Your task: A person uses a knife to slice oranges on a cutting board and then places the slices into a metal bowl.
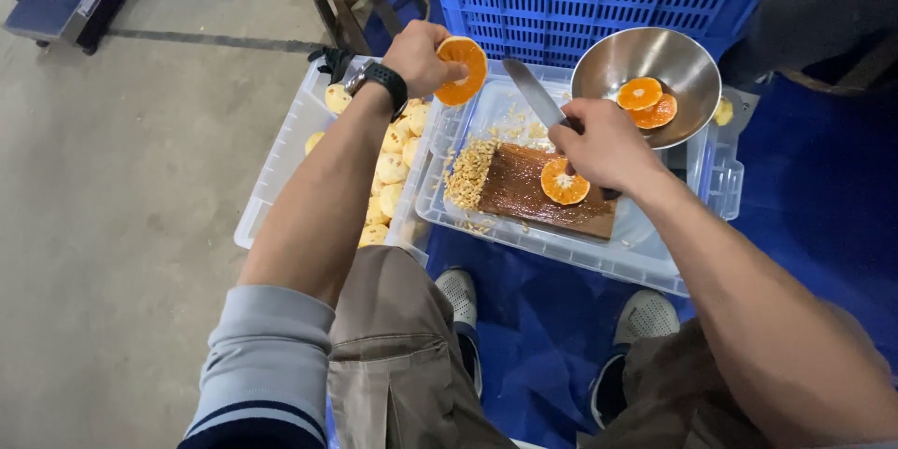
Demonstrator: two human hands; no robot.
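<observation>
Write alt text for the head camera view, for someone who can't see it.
A seated person's left hand lifts an orange half while the right hand holds a knife over a wooden board bearing another half. Two more halves lie in a metal bowl; peeled fruit fills a clear tub.

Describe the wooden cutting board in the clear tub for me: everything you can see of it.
The cutting board is a dark brown, wet-looking wooden slab, rectangular, lying flat and slightly askew inside the clear plastic tub. One orange half sits cut face up near its right end, partly under the right hand, which holds a knife above the board. A heap of pale chopped bits covers its left end, with some spilled over the front edge. Its right end is hidden by the hand.
</observation>
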